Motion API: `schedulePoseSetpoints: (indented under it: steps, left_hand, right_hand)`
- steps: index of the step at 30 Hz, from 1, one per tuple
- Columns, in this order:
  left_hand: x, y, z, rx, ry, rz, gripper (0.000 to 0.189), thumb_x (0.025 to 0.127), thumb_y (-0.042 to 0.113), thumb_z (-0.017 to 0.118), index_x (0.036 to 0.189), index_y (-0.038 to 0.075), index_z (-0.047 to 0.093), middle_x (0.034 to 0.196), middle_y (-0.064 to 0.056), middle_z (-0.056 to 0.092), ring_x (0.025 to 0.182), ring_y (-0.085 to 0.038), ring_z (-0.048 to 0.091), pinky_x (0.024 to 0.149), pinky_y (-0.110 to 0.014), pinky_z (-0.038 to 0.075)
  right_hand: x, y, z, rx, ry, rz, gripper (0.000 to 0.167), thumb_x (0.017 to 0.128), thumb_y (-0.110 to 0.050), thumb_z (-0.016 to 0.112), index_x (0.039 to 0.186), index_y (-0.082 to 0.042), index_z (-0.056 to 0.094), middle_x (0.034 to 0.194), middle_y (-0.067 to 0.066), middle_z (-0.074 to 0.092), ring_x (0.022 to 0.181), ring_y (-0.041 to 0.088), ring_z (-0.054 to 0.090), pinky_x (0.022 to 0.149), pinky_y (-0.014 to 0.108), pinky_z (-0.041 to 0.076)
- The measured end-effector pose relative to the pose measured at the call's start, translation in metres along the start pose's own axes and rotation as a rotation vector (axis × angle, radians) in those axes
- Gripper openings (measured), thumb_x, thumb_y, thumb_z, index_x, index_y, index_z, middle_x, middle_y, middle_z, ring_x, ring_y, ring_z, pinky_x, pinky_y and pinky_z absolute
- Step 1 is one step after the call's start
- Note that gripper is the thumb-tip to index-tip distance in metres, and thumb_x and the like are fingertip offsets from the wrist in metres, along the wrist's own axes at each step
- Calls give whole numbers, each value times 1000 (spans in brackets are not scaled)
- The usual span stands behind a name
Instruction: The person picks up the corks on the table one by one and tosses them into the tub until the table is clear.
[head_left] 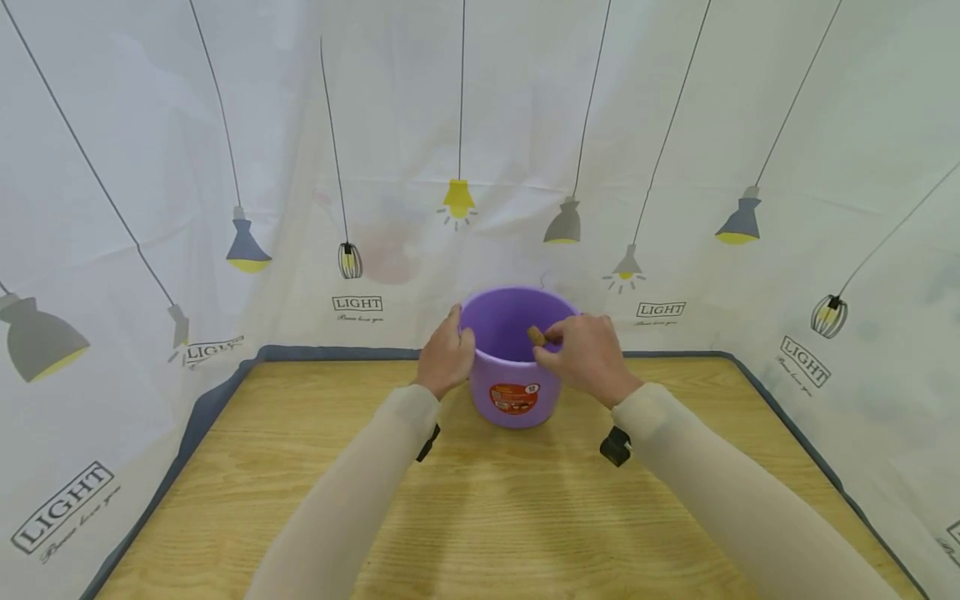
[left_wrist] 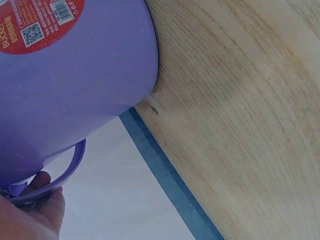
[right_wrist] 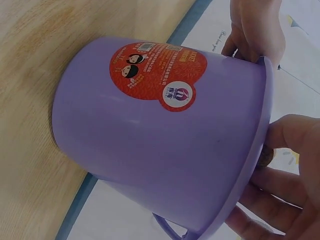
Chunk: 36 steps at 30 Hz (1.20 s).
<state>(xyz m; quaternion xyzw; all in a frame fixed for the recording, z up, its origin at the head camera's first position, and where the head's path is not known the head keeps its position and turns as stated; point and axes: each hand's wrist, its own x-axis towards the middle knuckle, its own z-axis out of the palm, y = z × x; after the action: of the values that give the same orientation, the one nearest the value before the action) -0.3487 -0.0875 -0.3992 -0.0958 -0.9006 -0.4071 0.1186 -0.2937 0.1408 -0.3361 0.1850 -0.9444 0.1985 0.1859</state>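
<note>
A purple plastic bucket [head_left: 510, 374] stands upright at the far side of the wooden table. My left hand [head_left: 446, 354] grips its left side at the rim. In the left wrist view, the fingers curl round a curved purple handle [left_wrist: 75, 162] there. Over the near right part of the rim, my right hand [head_left: 592, 354] pinches a small brown cork-like piece [head_left: 536, 336] between thumb and fingers. That brown piece [right_wrist: 266, 156] shows partly behind the rim in the right wrist view, while other fingers lie along the rim. The bucket's floor is hidden.
A red sticker [head_left: 513, 399] marks the bucket's front. Close behind the bucket, a white cloth [head_left: 495, 242] printed with lamps hangs round the table's back and sides. Its dark blue border [head_left: 345, 353] runs along the table edge. Bare wood [head_left: 510, 517] shows between my forearms.
</note>
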Motion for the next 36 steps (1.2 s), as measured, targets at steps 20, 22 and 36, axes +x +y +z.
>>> schedulePoseSetpoints:
  steps: [20,22,36]
  left_hand:
    - [-1,-2,2,5,-10,3,63,106,30,31,162,2,23,162,-18,36,146,-37,38,120,-53,32]
    - [-3,-1,1,2,-10,8,63,107,31,32,163,3,22,163,-18,34,147,-36,37,121,-52,30]
    - [-18,-22,-11,32,-34,26,80,106,63,16,166,12,2,171,-9,15,154,-31,22,126,-48,19]
  right_hand:
    - [-15,8,2,58,48,49,47,97,-46,64,114,-4,76,115,14,75,113,36,62,103,58,36]
    - [-17,10,2,71,74,36,46,98,-45,63,114,-4,76,115,14,75,113,37,63,102,58,36]
    - [-31,34,7,88,141,14,56,107,-46,44,132,-1,66,137,21,63,131,42,53,108,66,33]
